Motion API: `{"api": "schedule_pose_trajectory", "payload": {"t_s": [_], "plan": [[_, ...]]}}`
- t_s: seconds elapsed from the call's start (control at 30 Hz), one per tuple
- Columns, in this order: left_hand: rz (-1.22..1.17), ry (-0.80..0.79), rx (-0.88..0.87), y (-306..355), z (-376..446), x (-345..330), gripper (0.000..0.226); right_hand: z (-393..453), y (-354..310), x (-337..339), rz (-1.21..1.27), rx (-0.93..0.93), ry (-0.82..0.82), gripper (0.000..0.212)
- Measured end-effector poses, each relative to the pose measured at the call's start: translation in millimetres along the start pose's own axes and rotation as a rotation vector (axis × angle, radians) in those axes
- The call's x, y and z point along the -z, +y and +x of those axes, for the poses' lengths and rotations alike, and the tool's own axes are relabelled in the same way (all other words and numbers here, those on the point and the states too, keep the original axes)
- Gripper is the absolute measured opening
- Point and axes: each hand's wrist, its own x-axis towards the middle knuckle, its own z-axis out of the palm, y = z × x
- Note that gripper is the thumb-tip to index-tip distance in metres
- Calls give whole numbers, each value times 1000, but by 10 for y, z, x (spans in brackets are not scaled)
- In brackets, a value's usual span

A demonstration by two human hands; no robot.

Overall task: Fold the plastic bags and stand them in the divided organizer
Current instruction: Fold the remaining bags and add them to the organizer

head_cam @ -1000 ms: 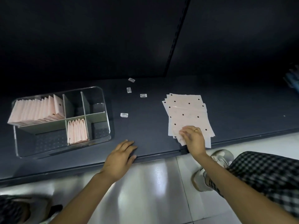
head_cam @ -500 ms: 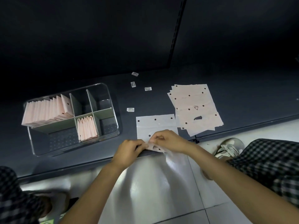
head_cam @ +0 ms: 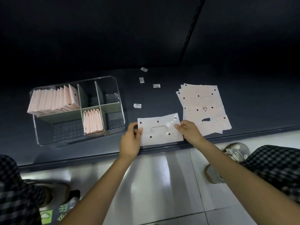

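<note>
The left hand (head_cam: 129,140) pinches the left edge of a single plastic bag (head_cam: 160,129), thumb on top, and the right hand (head_cam: 189,131) pinches the opposite edge, so the bag is spread flat between them on the dark desk (head_cam: 251,78), close to its near edge. The sheet is pale, punched with small round holes and cut with an oblong handle slot midway between the two hands.

It looks thin, light and limp, with a crinkled, glossy patch near the right hand's fingertips; a film like this will probably slide on the smooth surface and spring open unless each crease is pressed down. The side edges, where both hands already grip, seem the sensible place to hold it, bringing one edge over to the other while keeping clear of the slot, which could tear or buckle.

Just beyond the right hand lies the fanned stack of unfolded bags (head_cam: 203,108), its top sheet showing a small triangular arrow mark and a handle cut-out. Beyond and outward of the left hand sits the clear divided organizer (head_cam: 116,88), with a long row of folded bags (head_cam: 52,99) standing in its far left compartment and a shorter row (head_cam: 93,121) in a middle one; other compartments look unfilled.

Four small white barcode labels (head_cam: 137,106) lie scattered past both hands; their print is too small to read.
</note>
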Motion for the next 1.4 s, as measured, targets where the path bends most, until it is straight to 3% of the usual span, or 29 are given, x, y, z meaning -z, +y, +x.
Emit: {"api": "schedule_pose_trajectory", "payload": {"t_s": [0.1,0.2,0.27,0.37,0.57,0.63,0.7,0.77,0.83,0.93,1.03,1.13,1.27,1.4], "plan": [[227,152,-264,27,-86,-33,38,85,-21,-75,-147,-18,81,46],[455,19,-594,-4,-176,-125,37,121,0,-104,-161,-64,96,44],[607,-141,-671,-66,-259,-220,50,129,4,-110,-174,-70,111,45],[858,-291,-664,-248,-307,-300,74,143,2,-119,-201,-87,129,45],[997,-361,-600,-354,-278,-244,81,152,-28,-105,-121,-137,149,37],[1032,-368,-604,-354,-274,-240,82,62,-30,-132,-95,-105,292,19],[1046,-378,-595,-339,-279,-241,82,-107,-16,-213,-204,117,469,17],[1047,-384,-588,-326,-279,-237,82,-269,18,-376,-437,464,376,31],[1046,-388,-586,-321,-281,-236,81,-396,95,-562,-672,681,97,51],[1062,-385,-568,-314,-287,-226,81,-461,271,-597,-968,680,-116,72],[1083,-381,-557,-319,-270,-176,79,-453,482,-413,-1102,584,-81,78],[1080,-380,-570,-348,-258,-150,77,-440,522,-289,-1024,520,-6,75],[997,-305,-542,-349,-225,-158,72,-375,394,-202,-862,712,228,50],[817,-228,-540,-279,-175,-109,58,-269,296,-78,-919,889,207,34]]}}
